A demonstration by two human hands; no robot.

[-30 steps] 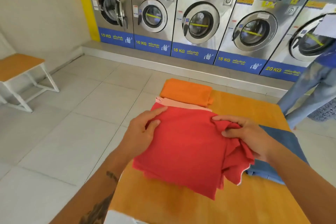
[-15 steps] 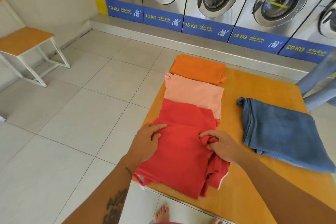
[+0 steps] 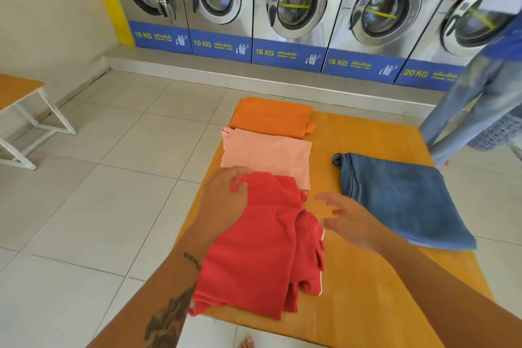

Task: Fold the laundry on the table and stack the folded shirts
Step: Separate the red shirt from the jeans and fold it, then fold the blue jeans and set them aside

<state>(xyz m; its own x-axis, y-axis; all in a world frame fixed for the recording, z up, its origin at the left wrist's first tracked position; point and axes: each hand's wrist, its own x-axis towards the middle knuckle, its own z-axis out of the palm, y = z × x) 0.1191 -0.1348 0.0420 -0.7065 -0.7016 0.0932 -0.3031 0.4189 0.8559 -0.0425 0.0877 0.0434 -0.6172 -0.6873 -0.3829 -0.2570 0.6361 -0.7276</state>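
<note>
Red shirt (image 3: pixel 262 248): folded, loosely bunched along its right side, lying at the near left corner of the table (image 3: pixel 367 285), its left edge at the table's left edge.
Left hand (image 3: pixel 226 198): palm down, fingers laid flat on the far left corner of the red shirt, gripping nothing.
Right hand (image 3: pixel 350 223): fingers spread, empty, hovering just right of the red shirt over bare tabletop, apart from the cloth.
Blue garment (image 3: pixel 401 200): folded, flat, toward the right edge, well apart from the red shirt.
Pink shirt (image 3: pixel 268 155): folded, along the left edge, its near edge touching the red shirt.
Orange shirt (image 3: pixel 271 116): folded, at the far left corner, overlapping the pink shirt's far edge.
Washing machines (image 3: pixel 291 5): row along the far wall.
</note>
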